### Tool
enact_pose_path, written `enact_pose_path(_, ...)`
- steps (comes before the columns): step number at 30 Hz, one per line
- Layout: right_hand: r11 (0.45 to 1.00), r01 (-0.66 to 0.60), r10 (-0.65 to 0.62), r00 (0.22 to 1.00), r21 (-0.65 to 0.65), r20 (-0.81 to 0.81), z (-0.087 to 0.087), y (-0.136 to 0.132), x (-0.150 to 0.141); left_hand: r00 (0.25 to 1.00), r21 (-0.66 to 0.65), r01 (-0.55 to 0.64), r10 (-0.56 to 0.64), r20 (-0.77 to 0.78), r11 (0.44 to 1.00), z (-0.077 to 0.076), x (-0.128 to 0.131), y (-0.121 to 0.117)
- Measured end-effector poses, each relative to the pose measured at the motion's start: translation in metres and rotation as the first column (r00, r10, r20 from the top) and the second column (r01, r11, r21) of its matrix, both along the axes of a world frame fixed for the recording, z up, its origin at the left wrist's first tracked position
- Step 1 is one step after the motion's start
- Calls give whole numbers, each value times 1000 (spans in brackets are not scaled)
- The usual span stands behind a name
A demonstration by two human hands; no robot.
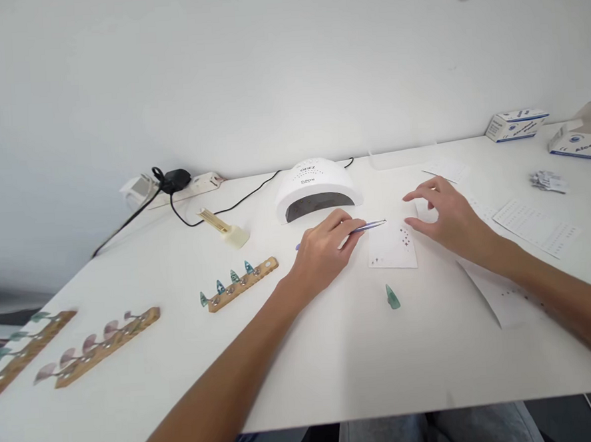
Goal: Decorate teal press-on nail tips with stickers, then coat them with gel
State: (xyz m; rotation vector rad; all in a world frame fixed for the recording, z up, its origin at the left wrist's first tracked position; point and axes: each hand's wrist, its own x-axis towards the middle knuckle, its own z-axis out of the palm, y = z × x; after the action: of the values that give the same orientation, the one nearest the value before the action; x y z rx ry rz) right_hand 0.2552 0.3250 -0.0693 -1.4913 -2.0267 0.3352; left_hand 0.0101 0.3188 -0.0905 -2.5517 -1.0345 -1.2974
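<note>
Pinched, L hand [324,246]: 1 pr tweezers [368,226]; R hand [442,212] spread; 1 card [393,253] btwn; 1 loose green nail [392,298]

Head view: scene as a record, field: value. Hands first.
Left hand: holding slim blue tweezers, tips over a white rectangular card with small dark shapes
Tweezer load: too small to tell
Right hand: empty, thumb and fingers apart, near the card's right edge
Loose piece: green pointed nail tip on the white tabletop, nearer the person than the card
Beyond hands: white domed lamp
Left side: three wooden bars carrying coloured nail tips
Right rear: two white-and-blue cardboard boxes marked Alcohol Pads
</note>
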Motion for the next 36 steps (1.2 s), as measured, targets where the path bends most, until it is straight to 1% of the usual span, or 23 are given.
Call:
enact_pose_path(1,1000,-24,24,1000,-7,3,3,-4,2,999,-55,13,-11,43,998,1,1,0)
enact_pose_path(2,996,-63,62,998,-64,-14,6,-9,4,996,-113,25,-15,90,993,2,2,-1)
enact_pose_path(3,980,-115,109,993,-162,-44,8,-15,6,991,-173,34,-11,132,984,4,2,-1)
enact_pose_path(5,902,-213,187,977,-376,-103,11,-28,7,980,-296,34,26,198,955,8,4,-2)
enact_pose_path(6,869,-236,206,972,-435,-116,11,-34,6,973,-357,25,59,224,934,9,5,-2)
enact_pose_path(8,830,-266,231,964,-491,-133,10,-43,3,954,-464,16,125,271,886,12,6,-3)
enact_pose_path(11,799,-308,256,951,-516,-171,5,-53,-6,920,-546,35,186,345,837,14,8,-3)
enact_pose_path(13,804,-315,256,949,-505,-183,2,-58,-13,898,-577,53,214,384,815,14,8,-3)
enact_pose_path(16,827,-294,234,955,-478,-182,-3,-63,-22,878,-605,73,236,415,793,14,9,-3)
enact_pose_path(20,863,-295,245,955,-411,-169,-8,-68,-31,868,-615,80,249,430,784,13,12,-5)
enact_pose_path(24,881,-317,277,947,-352,-160,-12,-73,-34,863,-615,77,256,435,785,14,13,-8)
enact_pose_path(27,875,-342,272,933,-342,-237,-8,-70,-28,859,-610,70,263,439,789,15,13,-10)
enact_pose_path(29,877,-350,242,914,-330,-327,0,-62,-18,852,-612,70,272,447,788,14,14,-12)
enact_pose_path(30,894,-324,205,910,-310,-359,6,-56,-12,849,-610,72,273,453,789,14,14,-12)
enact_pose_path(31,922,-266,155,920,-282,-361,11,-50,-6,845,-606,76,272,460,792,14,15,-13)
enact_pose_path(33,977,-100,21,925,-190,-379,20,-37,6,840,-599,81,268,471,797,14,16,-15)
enact_pose_path(35,989,-8,-54,907,-146,-418,22,-27,13,839,-590,77,268,474,804,13,18,-18)
enact_pose_path(36,988,3,-71,897,-155,-436,20,-24,14,840,-586,73,268,473,807,13,19,-20)
